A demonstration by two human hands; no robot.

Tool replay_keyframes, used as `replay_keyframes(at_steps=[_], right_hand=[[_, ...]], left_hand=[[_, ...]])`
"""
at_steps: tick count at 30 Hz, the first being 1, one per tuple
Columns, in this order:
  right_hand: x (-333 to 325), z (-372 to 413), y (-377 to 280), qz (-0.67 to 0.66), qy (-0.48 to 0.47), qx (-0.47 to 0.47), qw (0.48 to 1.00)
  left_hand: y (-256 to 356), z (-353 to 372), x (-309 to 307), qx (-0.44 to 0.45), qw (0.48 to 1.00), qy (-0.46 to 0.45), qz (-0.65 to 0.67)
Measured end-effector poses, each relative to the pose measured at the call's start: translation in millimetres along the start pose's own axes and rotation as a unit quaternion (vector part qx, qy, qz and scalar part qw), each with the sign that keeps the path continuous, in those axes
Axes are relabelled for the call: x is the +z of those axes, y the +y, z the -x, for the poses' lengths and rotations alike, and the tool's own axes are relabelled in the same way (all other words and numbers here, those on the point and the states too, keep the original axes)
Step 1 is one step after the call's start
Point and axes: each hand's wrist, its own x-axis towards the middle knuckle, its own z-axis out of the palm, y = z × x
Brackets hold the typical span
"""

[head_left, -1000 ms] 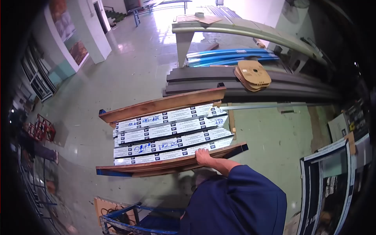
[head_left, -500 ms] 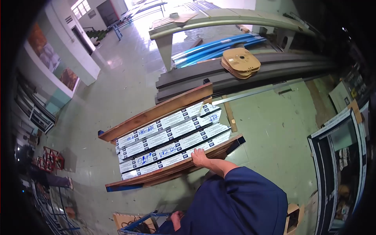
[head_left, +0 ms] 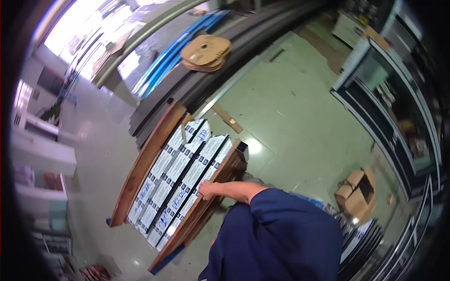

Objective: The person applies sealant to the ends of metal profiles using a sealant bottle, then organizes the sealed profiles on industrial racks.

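Observation:
My right hand is closed over the top edge of the near wooden side board of a low rack. Beside its fingers lie several long profiles wrapped in white printed film, some with blue handwriting. They rest side by side between the near board and the far wooden side board. Only a small patch of skin, perhaps my left hand, shows at the edge of my navy shirt. Its fingers are hidden.
Brown cardboard reels lie on long dark grey profiles, with blue lengths behind. A wooden batten is on the floor past the rack's end. Framed panels and an opened cardboard box stand at the right.
The view has swung round, so the rack now slants steeply. My right hand stays on the near side board. The other hand, earlier near a blue metal frame, is now almost wholly hidden.

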Motion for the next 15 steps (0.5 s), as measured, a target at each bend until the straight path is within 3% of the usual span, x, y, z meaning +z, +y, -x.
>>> replay_keyframes(at_steps=[2, 3, 5, 7, 8, 10, 11, 14, 15], right_hand=[[-12.5, 28.4, 12.7, -0.006, 0.082, 0.014, 0.997], [-14.7, 47.5, 25.2, -0.069, 0.133, 0.012, 0.989], [-4.3, 105.9, 43.3, -0.146, 0.356, 0.035, 0.922], [-18.1, 185.8, 48.4, -0.224, 0.279, 0.257, 0.898], [-4.5, 218.9, 61.3, -0.216, 0.297, 0.319, 0.874], [25.7, 295.7, 77.2, -0.204, 0.331, 0.423, 0.818], [32.1, 333.5, 77.1, -0.213, 0.327, 0.470, 0.792], [37.6, 425.1, 63.7, -0.201, 0.364, 0.581, 0.700], [35.6, 448.9, 57.2, -0.210, 0.379, 0.599, 0.673]], left_hand=[[9.9, -19.5, -23.3, 0.040, 0.998, -0.023, -0.046], [16.3, -29.9, -37.0, 0.071, 0.994, -0.033, -0.079], [34.8, -54.9, -54.7, 0.176, 0.970, -0.052, -0.160], [50.1, -79.1, -72.1, 0.266, 0.938, -0.043, -0.217], [60.3, -91.5, -76.1, 0.310, 0.921, -0.035, -0.232], [97.9, -101.0, -70.7, 0.122, 0.991, -0.044, -0.026], [120.0, -105.6, -63.0, 0.050, 0.995, -0.032, 0.075], [183.3, -114.4, -32.0, 0.187, 0.980, -0.043, 0.045], [202.6, -122.5, -24.8, 0.227, 0.972, -0.038, -0.043]])
